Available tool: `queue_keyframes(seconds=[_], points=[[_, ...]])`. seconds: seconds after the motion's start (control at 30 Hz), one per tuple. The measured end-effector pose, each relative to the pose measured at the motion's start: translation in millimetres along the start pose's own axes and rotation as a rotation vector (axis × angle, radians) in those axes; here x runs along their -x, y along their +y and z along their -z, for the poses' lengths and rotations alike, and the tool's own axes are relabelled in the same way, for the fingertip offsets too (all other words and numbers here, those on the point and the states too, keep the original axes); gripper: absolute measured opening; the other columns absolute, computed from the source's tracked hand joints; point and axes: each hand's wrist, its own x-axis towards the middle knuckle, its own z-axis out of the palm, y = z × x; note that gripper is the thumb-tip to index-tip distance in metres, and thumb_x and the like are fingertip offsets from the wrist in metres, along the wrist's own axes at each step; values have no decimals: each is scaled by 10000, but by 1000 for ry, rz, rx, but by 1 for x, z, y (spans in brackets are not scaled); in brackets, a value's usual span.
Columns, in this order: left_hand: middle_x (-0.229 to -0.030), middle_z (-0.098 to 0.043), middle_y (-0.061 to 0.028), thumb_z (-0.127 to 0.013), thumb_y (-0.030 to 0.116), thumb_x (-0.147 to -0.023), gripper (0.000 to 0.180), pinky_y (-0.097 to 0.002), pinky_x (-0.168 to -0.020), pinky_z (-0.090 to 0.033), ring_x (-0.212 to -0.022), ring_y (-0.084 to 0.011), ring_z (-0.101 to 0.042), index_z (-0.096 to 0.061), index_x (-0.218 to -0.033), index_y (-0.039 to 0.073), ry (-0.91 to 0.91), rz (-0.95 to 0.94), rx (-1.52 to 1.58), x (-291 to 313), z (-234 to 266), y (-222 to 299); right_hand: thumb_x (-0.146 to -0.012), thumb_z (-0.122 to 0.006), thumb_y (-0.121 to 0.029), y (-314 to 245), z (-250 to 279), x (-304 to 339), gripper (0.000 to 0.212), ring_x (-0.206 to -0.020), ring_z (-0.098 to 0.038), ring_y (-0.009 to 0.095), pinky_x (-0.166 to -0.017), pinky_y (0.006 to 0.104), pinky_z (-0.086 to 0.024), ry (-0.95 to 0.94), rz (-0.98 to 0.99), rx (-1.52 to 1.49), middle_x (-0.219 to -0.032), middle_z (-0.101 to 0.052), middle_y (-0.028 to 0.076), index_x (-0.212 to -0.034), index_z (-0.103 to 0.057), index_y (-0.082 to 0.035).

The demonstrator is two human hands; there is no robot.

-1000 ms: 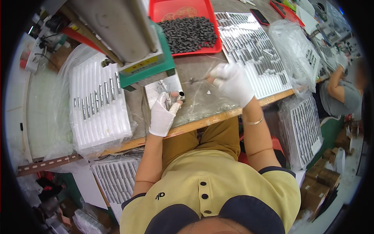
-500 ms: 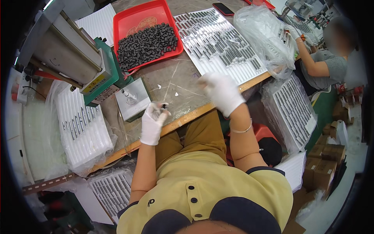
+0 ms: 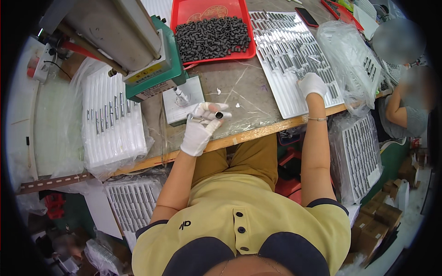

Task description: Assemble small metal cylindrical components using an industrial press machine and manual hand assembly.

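My left hand (image 3: pixel 201 131), in a white glove, is in front of the press base. Its fingers hold a short black sleeve (image 3: pixel 219 115), open end showing, and a small shiny metal piece (image 3: pixel 195 119) lies against them. My right hand (image 3: pixel 314 86), also gloved, reaches down to the white ribbed tray (image 3: pixel 289 105) filled with rows of metal pins (image 3: pixel 294 53). Its fingers are drawn together at the pins; what is between them is hidden. Beyond my left hand, a metal peg (image 3: pixel 180 95) stands on the press's flat block (image 3: pixel 195 87).
The green press (image 3: pixel 177 57) rises at the left. A red tray (image 3: pixel 252 46) of black sleeves stands at the back. Another white tray (image 3: pixel 99 147) with a few pins lies left. A phone (image 3: pixel 306 17) and a plastic-wrapped tray (image 3: pixel 343 41) are right, near a co-worker (image 3: pixel 405 110).
My right hand has moved from above the table's front edge out to the tray of metal pins. My left hand still holds the black sleeve, now turned open end up. The view has shifted.
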Motion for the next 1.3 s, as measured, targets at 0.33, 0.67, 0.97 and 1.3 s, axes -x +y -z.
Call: queue_keyframes(seconds=[0.33, 0.67, 0.97, 1.3], points=[[-975, -608, -22, -670, -71, -778, 239, -223, -749, -476, -847, -78, -587, -580, -963, 51, 101, -14, -241, 13, 23, -10, -823, -585, -223, -2, -2, 97, 145, -520, -484, 98, -461, 249, -379, -122, 469, -1568, -576, -538, 10, -735, -587, -108], [-925, -585, -6, -725, -72, -727, 287, -231, -748, -483, -824, -85, -575, -578, -937, 58, 108, -117, -157, 38, 27, -1, -845, -541, -210, -109, -33, 188, 170, -386, -326, 85, -407, 225, -268, -1755, 154, -2567, -629, -445, 14, -823, -528, -42], [-930, -607, -45, -693, -98, -745, 246, -224, -752, -496, -825, -105, -596, -597, -901, 67, 128, -127, -291, 44, 29, 16, -842, -567, -151, -106, -21, 195, 163, -517, -428, 56, -506, 207, -392, -935, 523, -2139, -725, -534, 25, -910, -511, -13], [-939, -629, -9, -728, -59, -722, 244, -214, -663, -440, -770, -63, -542, -612, -891, 74, 155, -209, -393, 33, 40, 0, -775, -601, 91, -110, 7, 213, 210, -706, -614, 66, -591, 189, -480, -188, 838, -1420, -788, -641, 60, -942, -501, 15]])
